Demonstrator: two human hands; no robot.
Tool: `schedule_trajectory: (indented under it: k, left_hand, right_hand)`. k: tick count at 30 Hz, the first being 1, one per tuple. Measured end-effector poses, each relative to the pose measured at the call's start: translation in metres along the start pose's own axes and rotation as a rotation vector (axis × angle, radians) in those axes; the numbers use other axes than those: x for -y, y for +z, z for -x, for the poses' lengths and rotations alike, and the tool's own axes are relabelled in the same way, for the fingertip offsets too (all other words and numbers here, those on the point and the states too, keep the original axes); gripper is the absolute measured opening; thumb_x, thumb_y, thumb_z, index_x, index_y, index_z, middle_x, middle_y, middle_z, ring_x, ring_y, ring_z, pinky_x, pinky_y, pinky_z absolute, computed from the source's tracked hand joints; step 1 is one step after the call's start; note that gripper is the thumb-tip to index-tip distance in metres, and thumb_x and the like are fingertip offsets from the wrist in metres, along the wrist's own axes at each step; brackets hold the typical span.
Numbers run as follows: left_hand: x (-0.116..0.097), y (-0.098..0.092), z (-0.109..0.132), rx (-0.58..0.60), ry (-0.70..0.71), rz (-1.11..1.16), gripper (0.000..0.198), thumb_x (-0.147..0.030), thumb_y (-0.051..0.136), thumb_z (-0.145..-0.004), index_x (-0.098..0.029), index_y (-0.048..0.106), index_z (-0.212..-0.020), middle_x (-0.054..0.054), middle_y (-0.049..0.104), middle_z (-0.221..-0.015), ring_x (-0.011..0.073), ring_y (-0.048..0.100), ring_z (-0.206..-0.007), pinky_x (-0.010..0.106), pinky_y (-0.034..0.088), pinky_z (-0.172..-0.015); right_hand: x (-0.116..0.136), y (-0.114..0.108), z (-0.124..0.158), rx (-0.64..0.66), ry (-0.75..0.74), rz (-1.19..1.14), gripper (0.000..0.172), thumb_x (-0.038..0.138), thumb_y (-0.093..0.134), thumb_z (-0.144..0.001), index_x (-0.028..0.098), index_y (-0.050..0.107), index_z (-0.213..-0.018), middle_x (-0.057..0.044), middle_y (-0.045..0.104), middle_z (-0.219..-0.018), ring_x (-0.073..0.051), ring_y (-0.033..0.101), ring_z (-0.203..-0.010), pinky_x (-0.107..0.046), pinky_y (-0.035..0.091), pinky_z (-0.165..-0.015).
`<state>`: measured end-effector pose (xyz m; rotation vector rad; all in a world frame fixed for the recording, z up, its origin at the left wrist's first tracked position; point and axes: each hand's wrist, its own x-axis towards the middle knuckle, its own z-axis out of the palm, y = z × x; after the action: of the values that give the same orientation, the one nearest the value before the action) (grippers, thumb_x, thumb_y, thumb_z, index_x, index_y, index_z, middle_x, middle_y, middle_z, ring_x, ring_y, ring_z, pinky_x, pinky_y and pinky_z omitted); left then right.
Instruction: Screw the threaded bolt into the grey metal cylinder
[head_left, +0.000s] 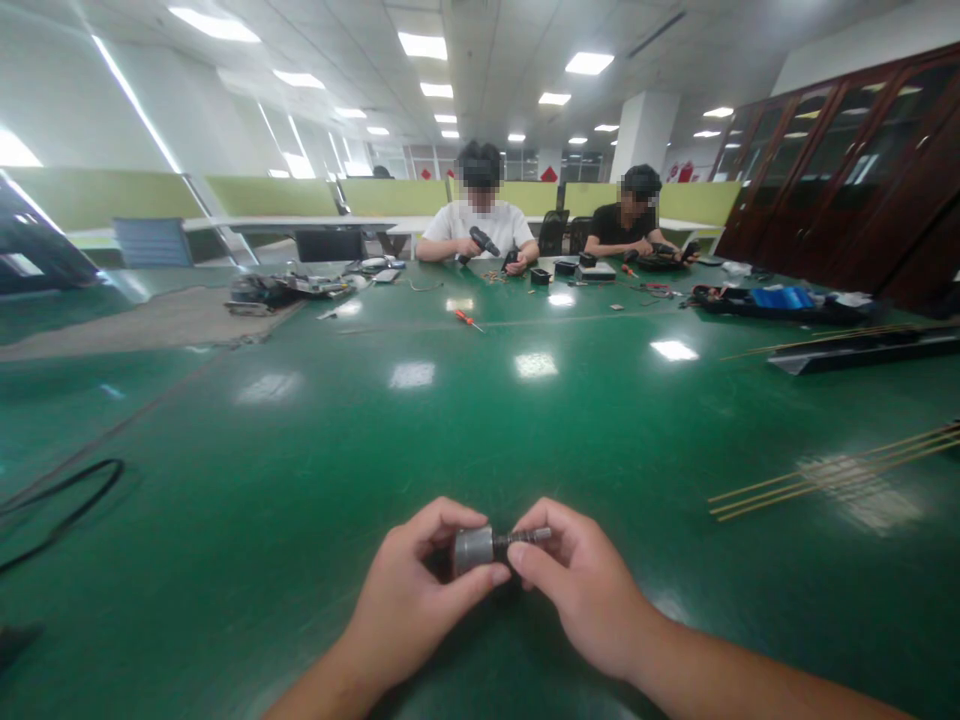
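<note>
My left hand [420, 590] is closed round a small grey metal cylinder [472, 548], pinched between thumb and fingers just above the green table [315, 470]. My right hand [577, 585] pinches the thin dark threaded shaft [529, 537] that sticks out of the cylinder's right end. Both hands meet at the near middle of the table, close to its front edge.
Thin yellowish rods [832, 470] lie to the right. A black cable [67, 505] loops at the left. Far across the table sit two people [480, 225], one holding a power drill, amid tools, an orange screwdriver [469, 320] and a black tray [862, 350].
</note>
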<state>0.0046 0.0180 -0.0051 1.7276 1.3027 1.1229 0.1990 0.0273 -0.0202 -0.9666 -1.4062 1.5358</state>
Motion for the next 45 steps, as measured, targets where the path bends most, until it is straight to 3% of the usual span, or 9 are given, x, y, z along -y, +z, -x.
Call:
schedule_trajectory:
  k: [31,45]
  left_hand:
    - [-0.0006,0.0007,-0.0018,-0.014,-0.006,0.025,0.025,-0.029,0.082,-0.074,-0.02,0.066,-0.091,-0.002,0.071,-0.073,0.0155,0.067,-0.066,0.021,0.05,-0.061]
    - [-0.0009,-0.0007,-0.0016,0.025,-0.057,0.051,0.025,-0.03,0.083,-0.072,-0.019,0.067,-0.088,0.0,0.069,-0.075,0.0162,0.065,-0.067,0.022,0.049,-0.062]
  right_hand:
    - [-0.0001,0.0013,0.0013,-0.062,-0.082,0.092,0.012,0.03,0.067,-0.088,0.017,0.067,-0.089,0.0,0.061,-0.075,-0.014,0.053,-0.068,-0.026,0.042,-0.067]
    - [0.0007,-0.0004,0.0019,-0.068,-0.082,0.176,0.01,0.027,0.066,-0.087,0.017,0.067,-0.083,0.001,0.06,-0.073,-0.014,0.054,-0.067,-0.026,0.041,-0.065]
